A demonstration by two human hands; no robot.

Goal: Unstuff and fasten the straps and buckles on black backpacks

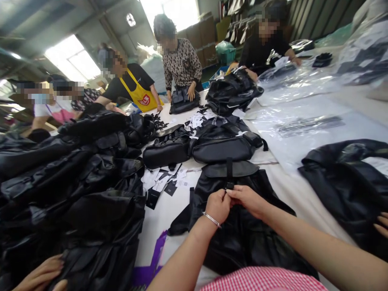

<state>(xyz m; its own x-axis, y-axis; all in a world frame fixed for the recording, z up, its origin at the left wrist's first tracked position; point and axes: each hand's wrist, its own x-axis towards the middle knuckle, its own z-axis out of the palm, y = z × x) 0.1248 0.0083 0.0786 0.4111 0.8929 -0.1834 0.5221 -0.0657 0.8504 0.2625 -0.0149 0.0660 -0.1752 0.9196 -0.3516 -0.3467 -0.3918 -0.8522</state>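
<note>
A black backpack [248, 242] lies right in front of me, with its top flap [209, 169] farthest from me. A dark strap [229, 167] runs down over the flap to a small black buckle [230, 186]. My left hand [218, 205], with a bracelet at the wrist, is closed in a pinch at the strap's end just below the buckle. Closed too, my right hand [247, 199] meets it there, thumb and fingers pressed together on the same spot. My fingers partly cover what they grip.
Black bags [100, 218] are piled at left; more backpacks [222, 149] lie ahead. Paper tags [169, 184] are scattered on the white table [157, 226]. Clear plastic bags [318, 121] lie at right. Co-workers' hands [45, 273] show at both edges; several people stand across the table.
</note>
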